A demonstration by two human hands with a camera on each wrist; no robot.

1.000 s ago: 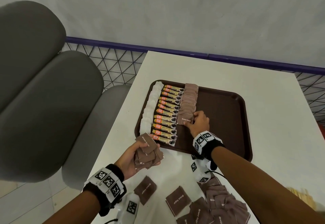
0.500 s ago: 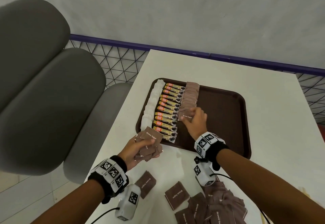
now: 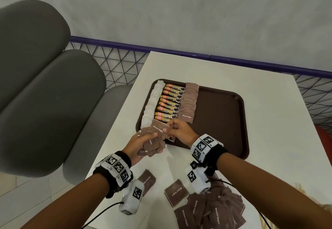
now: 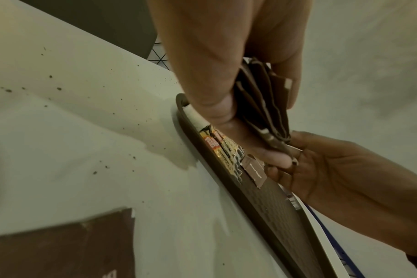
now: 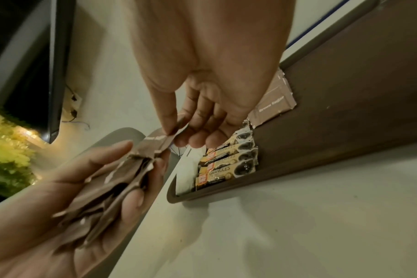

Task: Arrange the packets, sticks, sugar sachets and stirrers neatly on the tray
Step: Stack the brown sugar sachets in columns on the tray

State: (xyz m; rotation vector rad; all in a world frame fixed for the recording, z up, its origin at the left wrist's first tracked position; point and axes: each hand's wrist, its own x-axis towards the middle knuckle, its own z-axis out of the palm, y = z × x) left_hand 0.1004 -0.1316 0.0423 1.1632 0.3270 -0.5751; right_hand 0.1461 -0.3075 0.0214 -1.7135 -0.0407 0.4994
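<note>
The left hand (image 3: 142,146) squeezes a messy bunch of brown sugar packets (image 3: 152,145) just above the near edge of the tray (image 3: 221,121). The right hand (image 3: 181,131) pinches the top packet (image 3: 159,130) by its corner. If it pulls too fast, I think the other packets could slip out and fall on the neat rows. A floppy packet could also land crooked. The packets are thin, flat, brown squares with white words. One row of them (image 3: 189,103) already lies on the tray beside the coffee sticks (image 3: 169,103). More lie loose on the table (image 3: 206,209).
</note>
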